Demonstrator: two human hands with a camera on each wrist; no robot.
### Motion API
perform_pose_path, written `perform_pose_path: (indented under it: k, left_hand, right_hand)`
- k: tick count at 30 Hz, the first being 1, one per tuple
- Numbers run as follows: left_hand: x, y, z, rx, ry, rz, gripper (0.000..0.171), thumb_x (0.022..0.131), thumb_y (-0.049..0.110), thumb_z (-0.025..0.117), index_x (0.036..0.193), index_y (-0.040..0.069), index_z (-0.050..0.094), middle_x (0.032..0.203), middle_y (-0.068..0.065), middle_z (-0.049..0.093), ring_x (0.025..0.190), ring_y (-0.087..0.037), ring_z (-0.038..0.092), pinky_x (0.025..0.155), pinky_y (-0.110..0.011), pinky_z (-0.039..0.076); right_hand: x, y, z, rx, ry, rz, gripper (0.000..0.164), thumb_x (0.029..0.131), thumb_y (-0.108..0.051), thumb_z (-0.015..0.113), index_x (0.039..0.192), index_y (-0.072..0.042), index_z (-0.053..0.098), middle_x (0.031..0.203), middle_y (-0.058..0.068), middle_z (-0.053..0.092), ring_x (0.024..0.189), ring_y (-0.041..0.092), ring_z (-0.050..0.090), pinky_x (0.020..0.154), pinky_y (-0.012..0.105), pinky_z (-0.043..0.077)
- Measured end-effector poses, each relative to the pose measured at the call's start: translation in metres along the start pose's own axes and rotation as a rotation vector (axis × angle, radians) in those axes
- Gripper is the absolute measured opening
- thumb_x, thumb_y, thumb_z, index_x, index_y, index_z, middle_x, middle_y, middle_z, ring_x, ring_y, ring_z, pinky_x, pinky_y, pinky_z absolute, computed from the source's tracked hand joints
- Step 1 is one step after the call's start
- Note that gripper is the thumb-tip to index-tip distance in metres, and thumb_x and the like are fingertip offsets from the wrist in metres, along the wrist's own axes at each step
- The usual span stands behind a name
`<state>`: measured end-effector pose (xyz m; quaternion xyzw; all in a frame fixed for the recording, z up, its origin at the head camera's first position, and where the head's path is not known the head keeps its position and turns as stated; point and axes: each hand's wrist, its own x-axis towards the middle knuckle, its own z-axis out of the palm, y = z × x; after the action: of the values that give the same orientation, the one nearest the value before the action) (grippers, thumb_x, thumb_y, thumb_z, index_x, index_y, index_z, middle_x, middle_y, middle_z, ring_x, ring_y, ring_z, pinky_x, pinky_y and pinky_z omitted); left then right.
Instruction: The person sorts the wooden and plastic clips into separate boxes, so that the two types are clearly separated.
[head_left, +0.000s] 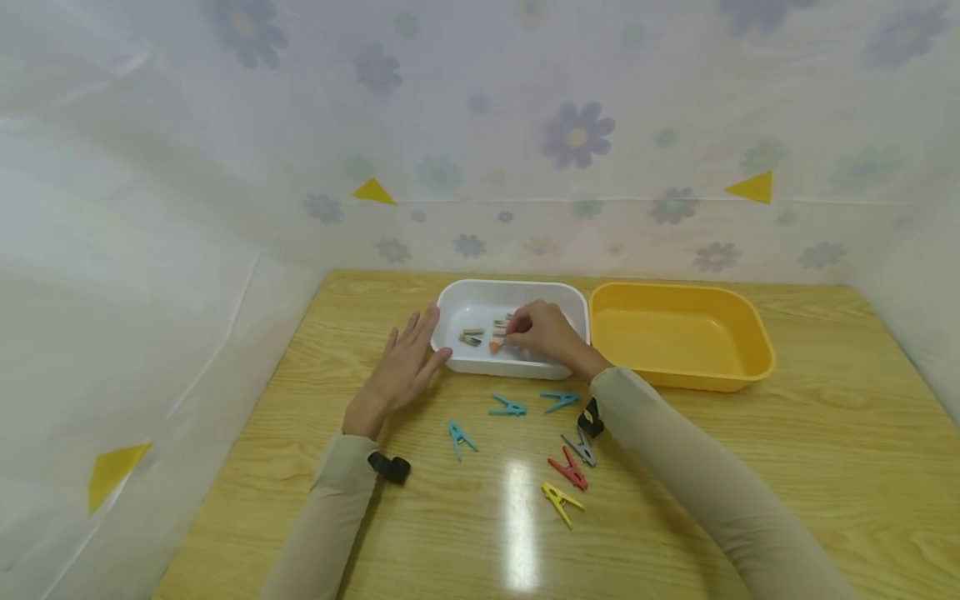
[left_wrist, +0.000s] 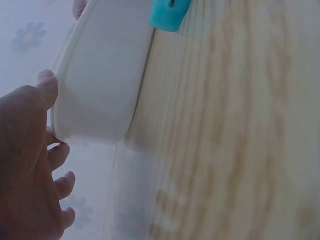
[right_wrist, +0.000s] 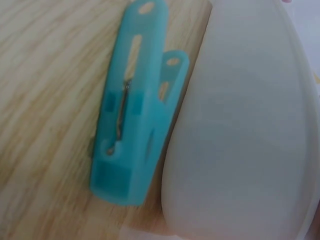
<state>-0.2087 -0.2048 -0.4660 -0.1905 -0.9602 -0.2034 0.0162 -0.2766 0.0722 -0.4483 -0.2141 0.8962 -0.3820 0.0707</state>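
Observation:
My left hand (head_left: 401,367) is at the left end of a white plastic tub (head_left: 510,367), its fingers spread and the thumb and index finger at the rim. In the left wrist view, the thumb (left_wrist: 47,87) lies against the tub's edge. My right hand (head_left: 550,333) reaches into the tub from the right, fingertips pinched together beside a small orange piece (head_left: 494,347); the fingers partly hide what they pinch. Several small wooden clothespins (head_left: 471,336) lie on the tub floor. The right wrist view shows a turquoise clothespin (right_wrist: 125,110) close to the tub's outer wall.
A yellow tub (head_left: 682,377) stands right beside the white one. On the wooden table in front lie blue clothespins (head_left: 508,406), a grey clothespin (head_left: 581,449), a red clothespin (head_left: 569,470) and a yellow clothespin (head_left: 561,502). A flowered curtain (head_left: 480,167) hangs behind the table.

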Motion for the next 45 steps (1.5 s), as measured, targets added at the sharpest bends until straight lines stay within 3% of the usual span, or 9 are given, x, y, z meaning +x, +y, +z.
perform_pose_path:
  k: [13,22,27,33,39,45]
  left_hand:
    - [0.002,0.001,0.0,0.001,-0.002,0.003,0.074,0.111,0.049,0.035,0.166,0.01,0.004,0.171,-0.007,0.007,0.157,-0.036,0.011,0.122,-0.063,0.008]
    - [0.003,0.001,0.002,-0.001,0.013,0.017,0.074,0.111,0.05,0.033,0.166,0.011,0.004,0.171,-0.008,0.009,0.156,-0.038,0.012,0.122,-0.065,0.009]
    - [0.003,0.001,0.002,0.002,0.012,0.016,0.074,0.111,0.049,0.033,0.166,0.01,0.004,0.171,-0.008,0.009,0.156,-0.038,0.012,0.122,-0.065,0.008]
    - [0.003,-0.004,0.003,-0.01,-0.004,0.005,0.075,0.111,0.05,0.033,0.166,0.011,0.002,0.171,-0.007,0.007,0.157,-0.036,0.009,0.122,-0.064,0.007]
    - [0.001,-0.008,0.001,-0.071,-0.008,0.001,0.075,0.111,0.05,0.034,0.166,0.011,0.001,0.171,-0.008,0.007,0.157,-0.036,0.009,0.122,-0.064,0.006]
    - [-0.003,-0.014,-0.002,-0.132,0.005,-0.002,0.074,0.111,0.047,0.035,0.165,0.008,0.002,0.171,-0.012,0.008,0.156,-0.039,0.007,0.121,-0.067,0.005]
  right_hand:
    - [-0.001,0.006,-0.001,0.023,0.024,-0.019,0.006,0.092,-0.01,0.078,0.094,-0.004,0.078,0.091,0.006,0.075,0.083,0.021,0.067,0.081,0.039,0.056]
    - [-0.01,0.0,-0.015,0.032,0.061,-0.049,0.006,0.092,-0.012,0.078,0.096,-0.007,0.078,0.093,0.004,0.075,0.085,0.02,0.067,0.082,0.038,0.057]
    - [-0.018,-0.003,-0.023,0.027,0.085,-0.11,0.012,0.093,-0.013,0.078,0.1,-0.003,0.078,0.095,0.006,0.076,0.085,0.021,0.069,0.082,0.038,0.058]
    - [-0.032,-0.005,-0.032,0.097,0.1,-0.182,0.014,0.096,-0.015,0.074,0.105,-0.004,0.077,0.099,0.005,0.074,0.088,0.02,0.069,0.082,0.04,0.058]
    - [-0.051,-0.011,-0.038,0.131,0.127,-0.19,0.019,0.099,-0.021,0.072,0.114,-0.009,0.075,0.109,0.004,0.073,0.092,0.018,0.069,0.08,0.041,0.058]
    - [-0.07,-0.011,-0.044,0.176,0.171,-0.17,0.028,0.099,-0.022,0.072,0.124,-0.009,0.072,0.121,0.011,0.071,0.1,0.02,0.068,0.083,0.043,0.059]
